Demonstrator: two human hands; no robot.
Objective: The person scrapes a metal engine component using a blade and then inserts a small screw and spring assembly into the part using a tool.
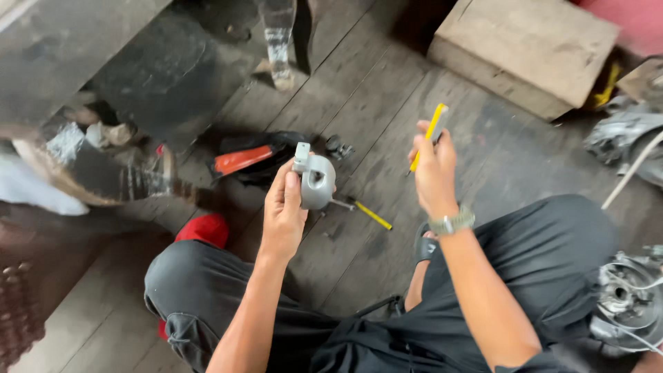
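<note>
- The left hand (283, 207) is gripping a grey metal housing (315, 181), fingers closed around it, above the wooden floor (359, 97).
- The right hand (434, 173) is pinching a yellow-handled screwdriver (429, 132), raised.
- Another yellow screwdriver (369, 214) is lying on the floor.

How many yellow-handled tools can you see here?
2: one tool held up in the right hand, one screwdriver lying on the floor beside the left hand. Others may be hidden.

A rounded grey metal part (316, 181) with a small square tab on top is held upright in the left hand (284, 211). A thin yellow tool (429, 135), probably a screwdriver, is gripped in the raised right hand (434, 173), tilted upward.
</note>
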